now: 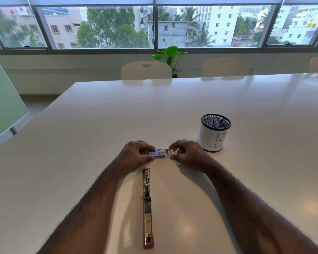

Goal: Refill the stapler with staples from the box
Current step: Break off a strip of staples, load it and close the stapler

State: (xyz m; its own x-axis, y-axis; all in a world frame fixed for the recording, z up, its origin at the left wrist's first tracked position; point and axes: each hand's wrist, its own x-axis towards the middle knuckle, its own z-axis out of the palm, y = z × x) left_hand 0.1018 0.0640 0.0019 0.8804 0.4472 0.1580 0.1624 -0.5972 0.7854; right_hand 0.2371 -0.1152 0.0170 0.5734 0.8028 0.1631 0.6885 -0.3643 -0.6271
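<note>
one stapler (pixel 147 208) lies unfolded flat on the table (pixel 173 107), near the front edge, between my forearms; one box (pixel 159 153) sits just past it, my left hand (pixel 136 155) pinching its sleeve, my right hand (pixel 187 154) pinching its tray, part way out; one mesh cup (pixel 214 132) stands right of the box; the far table is bare; three chairs (pixel 146 70) behind.

We saw stapler (pixel 148 208): red-ended, swung fully open, flat, lengthwise on surface (pixel 81 143) | staple box (pixel 159 154): small blue-white, inner tray partly slid out rightward, just beyond stapler
</note>
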